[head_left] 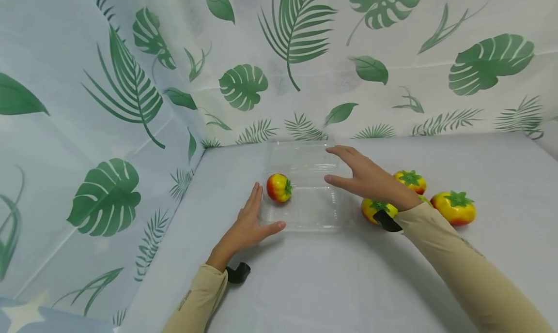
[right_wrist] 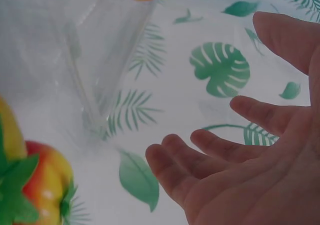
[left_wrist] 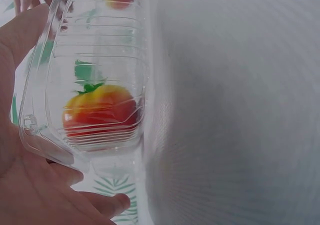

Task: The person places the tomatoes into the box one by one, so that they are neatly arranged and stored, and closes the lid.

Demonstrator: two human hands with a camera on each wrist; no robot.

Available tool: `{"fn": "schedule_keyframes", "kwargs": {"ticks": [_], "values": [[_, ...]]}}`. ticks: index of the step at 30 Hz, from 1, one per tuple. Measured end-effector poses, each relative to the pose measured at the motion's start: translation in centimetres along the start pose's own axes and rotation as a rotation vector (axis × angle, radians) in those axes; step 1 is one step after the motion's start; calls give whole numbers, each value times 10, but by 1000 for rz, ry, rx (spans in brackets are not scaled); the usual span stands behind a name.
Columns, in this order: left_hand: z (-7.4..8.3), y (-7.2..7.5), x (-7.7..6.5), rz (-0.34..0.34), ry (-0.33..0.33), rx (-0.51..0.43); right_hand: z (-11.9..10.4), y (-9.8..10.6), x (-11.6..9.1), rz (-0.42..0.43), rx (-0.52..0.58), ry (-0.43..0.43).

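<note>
A clear plastic clamshell box (head_left: 311, 209) lies with its lid folded back on the white table. In its left corner sits one yellow-and-red persimmon (head_left: 278, 188) with a green leafy top; the left wrist view shows this persimmon (left_wrist: 102, 117) through the ribbed wall. My left hand (head_left: 244, 229) is at the box's near left corner, thumb spread from the straight fingers; whether it touches the wall I cannot tell. Over the box's right side, my right hand (head_left: 366, 175) is spread with nothing in it, as the right hand (right_wrist: 240, 170) in its wrist view confirms.
Right of the box, partly under my right wrist, is a group of several persimmons: a rear one (head_left: 410, 179), a near one (head_left: 377, 211), a right one (head_left: 454, 210) and another mostly hidden. Leaf-printed curtains (head_left: 305, 91) stand behind and to the left.
</note>
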State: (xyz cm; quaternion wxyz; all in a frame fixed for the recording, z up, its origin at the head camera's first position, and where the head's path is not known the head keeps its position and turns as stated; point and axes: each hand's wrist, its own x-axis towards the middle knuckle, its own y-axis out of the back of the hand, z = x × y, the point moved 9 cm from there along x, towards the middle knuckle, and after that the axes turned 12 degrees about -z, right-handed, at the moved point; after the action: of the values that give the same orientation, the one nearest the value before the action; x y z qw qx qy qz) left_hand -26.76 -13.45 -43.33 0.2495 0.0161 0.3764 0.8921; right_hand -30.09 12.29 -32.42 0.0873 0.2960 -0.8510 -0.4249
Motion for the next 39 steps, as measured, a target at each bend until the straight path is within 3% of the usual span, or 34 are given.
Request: {"fn": "schedule_keyframes", "kwargs": {"ticks": [9, 21, 32, 39], "values": [[0, 0, -1, -8, -9, 12, 18, 16, -41, 75, -2, -8], [-4, 0, -3, -17, -1, -10, 56, 33, -90, 125, 24, -133], [-3, -1, -3, -23, 7, -10, 94, 41, -125, 136, -25, -209], [1, -1, -3, -24, -1, -14, 122, 39, -147, 97, -17, -256]]}}
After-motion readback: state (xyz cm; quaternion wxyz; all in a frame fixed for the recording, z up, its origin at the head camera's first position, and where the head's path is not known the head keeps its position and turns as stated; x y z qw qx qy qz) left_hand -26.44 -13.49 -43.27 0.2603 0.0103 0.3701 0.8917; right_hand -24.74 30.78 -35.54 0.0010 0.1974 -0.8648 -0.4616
